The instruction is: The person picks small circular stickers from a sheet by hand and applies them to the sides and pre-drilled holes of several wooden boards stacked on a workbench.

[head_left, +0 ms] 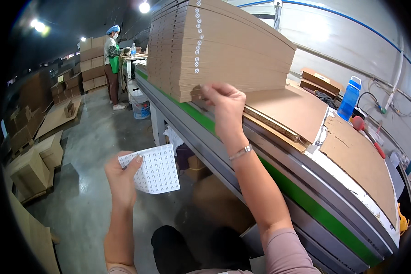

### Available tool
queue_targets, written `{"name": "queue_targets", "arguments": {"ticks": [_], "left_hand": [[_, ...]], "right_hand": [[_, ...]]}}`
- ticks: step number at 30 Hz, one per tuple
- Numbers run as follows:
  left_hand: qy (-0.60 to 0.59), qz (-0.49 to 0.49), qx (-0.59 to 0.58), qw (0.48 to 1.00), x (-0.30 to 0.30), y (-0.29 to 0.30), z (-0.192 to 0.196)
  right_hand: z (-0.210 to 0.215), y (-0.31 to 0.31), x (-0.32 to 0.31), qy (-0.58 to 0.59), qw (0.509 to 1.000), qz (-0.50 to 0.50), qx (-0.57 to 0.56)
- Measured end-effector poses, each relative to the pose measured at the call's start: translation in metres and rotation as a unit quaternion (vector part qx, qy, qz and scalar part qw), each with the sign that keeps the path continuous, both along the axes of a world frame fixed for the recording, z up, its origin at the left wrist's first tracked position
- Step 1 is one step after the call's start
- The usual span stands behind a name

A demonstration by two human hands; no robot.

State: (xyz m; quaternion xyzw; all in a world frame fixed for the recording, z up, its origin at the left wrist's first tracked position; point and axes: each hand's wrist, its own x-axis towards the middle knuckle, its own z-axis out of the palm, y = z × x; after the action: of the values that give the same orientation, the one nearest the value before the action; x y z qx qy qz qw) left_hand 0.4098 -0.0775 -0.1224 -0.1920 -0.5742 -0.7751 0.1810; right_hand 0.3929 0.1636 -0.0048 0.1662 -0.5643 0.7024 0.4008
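Note:
My left hand grips a white sheet of small printed stickers, thumb on top, out over the floor beside the workbench. A tall stack of flat brown cardboard pieces stands on the bench. Down the stack's near corner runs a line of small round white stickers, one below another. By the lower part of that corner is my right hand, its thumb and fingertips pinched together. Whatever lies between those fingertips is too small to tell.
The bench has a green-striped metal edge. On it are flat cardboard sheets, a blue bottle and a red-handled tool. Cardboard boxes stand on the left floor. A person in a green apron stands far off beside a bucket.

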Motion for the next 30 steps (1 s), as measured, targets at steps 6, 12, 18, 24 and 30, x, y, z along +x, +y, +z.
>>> {"name": "queue_targets", "arguments": {"ticks": [6,12,18,24,30], "left_hand": [[0.005,-0.028,0.001,1.000,0.002,0.005,-0.009],[-0.004,-0.033,0.009,0.999,0.004,0.005,-0.015],[-0.020,-0.043,0.011,0.999,0.005,0.002,-0.023],[-0.017,-0.033,0.010,0.999,0.008,-0.002,-0.029],[-0.012,-0.039,0.001,0.999,0.008,-0.004,-0.031]], "right_hand": [[0.018,0.007,-0.013,-0.008,1.000,-0.012,-0.024],[0.025,0.001,-0.013,-0.034,0.998,-0.036,0.025],[0.026,0.000,-0.020,-0.040,0.994,-0.075,0.074],[0.027,-0.006,-0.015,-0.048,0.991,-0.107,0.070],[0.024,0.001,-0.014,-0.026,0.998,-0.035,0.039]]}}
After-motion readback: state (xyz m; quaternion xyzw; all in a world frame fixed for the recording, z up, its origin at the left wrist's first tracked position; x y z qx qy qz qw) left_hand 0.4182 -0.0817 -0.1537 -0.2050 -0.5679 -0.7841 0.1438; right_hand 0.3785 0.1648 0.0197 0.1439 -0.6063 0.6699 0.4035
